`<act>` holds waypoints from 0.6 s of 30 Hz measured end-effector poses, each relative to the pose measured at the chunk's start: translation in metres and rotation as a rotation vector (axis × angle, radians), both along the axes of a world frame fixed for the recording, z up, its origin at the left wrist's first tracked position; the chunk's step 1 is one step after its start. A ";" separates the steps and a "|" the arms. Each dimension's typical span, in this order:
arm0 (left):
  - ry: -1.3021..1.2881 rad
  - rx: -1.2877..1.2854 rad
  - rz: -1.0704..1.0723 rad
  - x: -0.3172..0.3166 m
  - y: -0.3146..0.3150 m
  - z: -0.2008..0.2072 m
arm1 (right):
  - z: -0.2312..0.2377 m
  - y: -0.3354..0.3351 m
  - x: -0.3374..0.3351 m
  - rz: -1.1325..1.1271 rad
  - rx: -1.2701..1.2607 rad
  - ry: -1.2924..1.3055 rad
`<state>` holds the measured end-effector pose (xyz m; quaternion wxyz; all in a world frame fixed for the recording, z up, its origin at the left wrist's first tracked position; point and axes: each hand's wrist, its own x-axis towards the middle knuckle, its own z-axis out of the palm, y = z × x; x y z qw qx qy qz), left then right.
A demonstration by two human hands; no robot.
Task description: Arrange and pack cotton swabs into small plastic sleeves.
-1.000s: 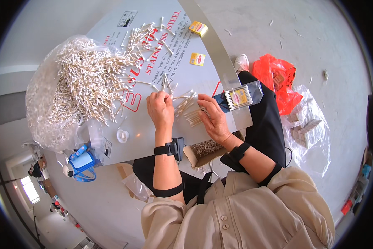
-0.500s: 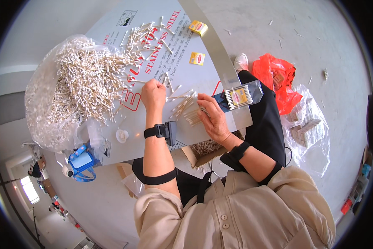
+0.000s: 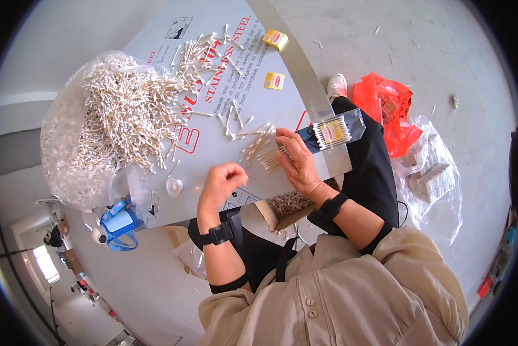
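Observation:
My left hand hovers over the near part of the table, fingers curled toward the thumb; anything between them is too small to make out. My right hand is closed around a small bunch of cotton swabs, partly hidden by its fingers. Beside it lie loose swabs in a rough row. Just past the right fingers, a clear pack of swabs with a yellow card lies at the table's right edge. A large heap of swabs spills from a clear plastic bag at the left.
Two yellow card stacks lie on the film-covered table. A small white lid and a blue bottle are at the near left. Below the edge stands a cardboard box of swabs. Red and clear bags sit at right.
My left hand has come back toward me from beside the scattered swabs, down to the near part of the table. The right hand stays almost where it was, still holding its swabs.

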<state>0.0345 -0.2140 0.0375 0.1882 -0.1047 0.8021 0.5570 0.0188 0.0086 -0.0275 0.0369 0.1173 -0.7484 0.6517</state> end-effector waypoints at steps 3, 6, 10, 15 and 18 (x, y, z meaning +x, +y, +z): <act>-0.036 -0.044 -0.014 0.002 -0.001 -0.007 | 0.003 -0.001 0.000 0.005 0.003 0.007; 0.126 -0.218 0.266 -0.024 -0.002 -0.025 | 0.005 -0.003 0.000 0.017 0.000 -0.005; 0.213 -0.565 0.407 -0.071 0.003 -0.037 | 0.002 -0.004 0.001 0.017 0.019 -0.005; 0.081 -0.836 0.321 -0.091 0.012 -0.037 | 0.006 -0.003 0.001 0.020 -0.011 -0.023; 0.160 -0.811 0.334 -0.090 0.011 -0.041 | 0.003 -0.003 0.001 0.022 -0.012 -0.028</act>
